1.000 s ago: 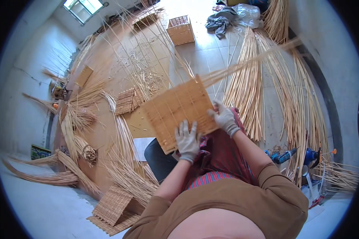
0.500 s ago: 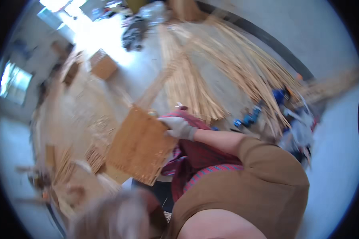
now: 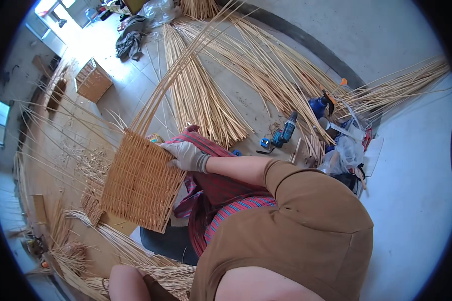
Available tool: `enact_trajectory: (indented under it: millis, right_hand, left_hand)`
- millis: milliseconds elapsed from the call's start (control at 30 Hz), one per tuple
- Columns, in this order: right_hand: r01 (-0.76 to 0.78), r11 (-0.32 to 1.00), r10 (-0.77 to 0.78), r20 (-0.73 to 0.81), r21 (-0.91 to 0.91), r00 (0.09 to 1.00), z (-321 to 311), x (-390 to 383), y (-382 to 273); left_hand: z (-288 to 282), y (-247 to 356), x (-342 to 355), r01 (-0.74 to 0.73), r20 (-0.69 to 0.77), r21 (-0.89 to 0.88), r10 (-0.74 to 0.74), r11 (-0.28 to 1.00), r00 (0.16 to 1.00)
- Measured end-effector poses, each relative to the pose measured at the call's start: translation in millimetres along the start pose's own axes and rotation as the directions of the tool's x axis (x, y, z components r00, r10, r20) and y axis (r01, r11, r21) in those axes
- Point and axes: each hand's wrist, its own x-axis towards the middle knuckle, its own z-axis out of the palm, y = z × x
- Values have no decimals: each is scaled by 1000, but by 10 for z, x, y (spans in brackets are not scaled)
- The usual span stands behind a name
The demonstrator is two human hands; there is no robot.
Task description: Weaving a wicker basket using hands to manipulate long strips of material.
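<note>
My right hand (image 3: 187, 156), in a pale glove with a grey cuff, is closed on the upper right edge of a tan wicker panel (image 3: 140, 183). The panel is tilted over my lap, and whether it is flat or one side of a basket I cannot tell. Long loose canes (image 3: 153, 103) stick out of its top corner toward the far side. Of my left arm (image 3: 128, 283), only a bent part shows at the bottom edge; the hand is out of sight. Red and purple patterned cloth (image 3: 226, 183) covers my lap beside the panel.
Bundles of long canes (image 3: 198, 93) spread over the floor ahead. A blue drill (image 3: 289, 128), a blue spray bottle (image 3: 318, 106) and plastic bags (image 3: 344, 153) lie to the right. A wicker box (image 3: 93, 81) stands far left. More canes (image 3: 135, 248) lie near left, by a dark seat (image 3: 173, 246).
The view has shifted and sharpened; the wicker panel and right hand now appear farther left in the picture. The blurred left arm has become clear and smaller at the bottom edge. The right-hand grip stays.
</note>
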Motion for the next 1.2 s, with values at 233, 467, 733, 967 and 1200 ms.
enact_trajectory:
  millis: [233, 467, 733, 967, 1200]
  right_hand:
    - [-117, 992, 112, 105, 45, 988, -180, -13, -199]
    - [-55, 997, 50, 75, 56, 996, -250, 144, -108]
    - [54, 995, -48, -69, 83, 996, -147, -49, -55]
    - [15, 991, -24, 68, 132, 997, -172, -11, -204]
    - [-319, 746, 150, 319, 584, 936, 27, 741, 396]
  left_hand:
    - [620, 780, 487, -256, -54, -9, 255, 967, 965]
    - [1926, 1937, 937, -551, -115, 8, 548, 834, 828]
    - [3935, 503, 1053, -438, 344, 478, 296, 762, 891]
    - [4036, -507, 611, -107, 525, 706, -416, 700, 743]
    - [3367, -592, 881, 180, 347, 569, -434, 802, 832]
